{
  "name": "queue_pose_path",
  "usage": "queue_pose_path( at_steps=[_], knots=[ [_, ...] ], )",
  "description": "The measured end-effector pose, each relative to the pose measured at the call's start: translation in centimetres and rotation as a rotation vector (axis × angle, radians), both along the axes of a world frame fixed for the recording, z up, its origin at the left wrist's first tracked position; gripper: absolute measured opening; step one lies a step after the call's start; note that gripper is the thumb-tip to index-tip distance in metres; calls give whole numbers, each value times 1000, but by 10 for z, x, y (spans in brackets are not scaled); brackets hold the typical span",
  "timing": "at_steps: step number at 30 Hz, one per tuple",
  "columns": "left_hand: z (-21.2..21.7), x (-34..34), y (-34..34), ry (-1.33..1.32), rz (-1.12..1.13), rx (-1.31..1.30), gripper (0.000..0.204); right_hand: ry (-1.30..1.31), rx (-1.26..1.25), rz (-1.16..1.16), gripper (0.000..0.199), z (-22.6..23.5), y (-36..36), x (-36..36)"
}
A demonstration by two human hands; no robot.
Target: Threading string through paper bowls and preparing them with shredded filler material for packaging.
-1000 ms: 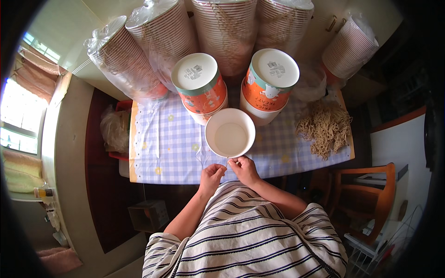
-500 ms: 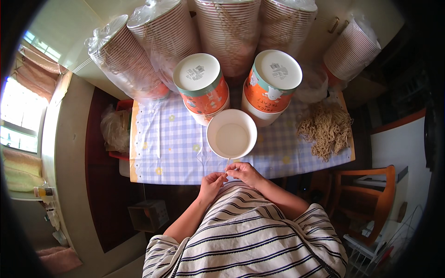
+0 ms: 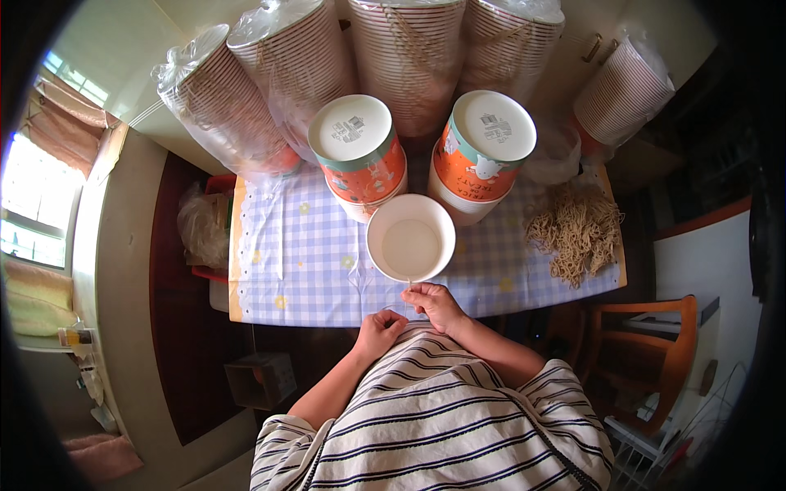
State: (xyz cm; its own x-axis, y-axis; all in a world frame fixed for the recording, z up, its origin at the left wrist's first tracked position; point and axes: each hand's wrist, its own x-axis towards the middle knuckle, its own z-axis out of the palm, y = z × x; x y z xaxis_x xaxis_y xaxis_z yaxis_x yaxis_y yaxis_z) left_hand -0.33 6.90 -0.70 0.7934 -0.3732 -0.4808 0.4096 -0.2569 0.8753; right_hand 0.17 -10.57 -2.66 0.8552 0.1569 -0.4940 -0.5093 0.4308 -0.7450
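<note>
A white paper bucket [image 3: 410, 245] rests on the checked tablecloth, its open mouth facing up toward me. A thin pale cord [image 3: 410, 281] comes from its near rim. My right hand [image 3: 436, 306] pinches this cord just below the rim. Lower and to the left, my left hand [image 3: 380, 334] is closed at the table's front edge, with a strand of the cord running up from its fingertips toward the right hand. Behind the bucket stand two upturned stacks of orange and green printed paper buckets, a left stack [image 3: 358, 155] and a right stack [image 3: 481, 155].
Several tall bagged stacks of paper buckets [image 3: 407, 74] line the back of the table. A tangled heap of beige cords [image 3: 577, 233] lies at the right. A wooden chair [image 3: 643, 344] stands right of the table, and a cardboard box [image 3: 260, 379] sits below left.
My hands have moved apart: the right hand is slightly up and right, closer to the bucket's rim, and the left is slightly lower. A strand now shows between them.
</note>
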Motion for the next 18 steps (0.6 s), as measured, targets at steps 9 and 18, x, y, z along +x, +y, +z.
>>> queue_pose_path(
  at_steps=[9,18],
  knots=[
    [6,10,0,-273,-334,314,14,73,88,-116,19,16,3,4],
    [19,31,-3,-937,-187,633,26,84,190,-146,17,-3,-1,2]
  ],
)
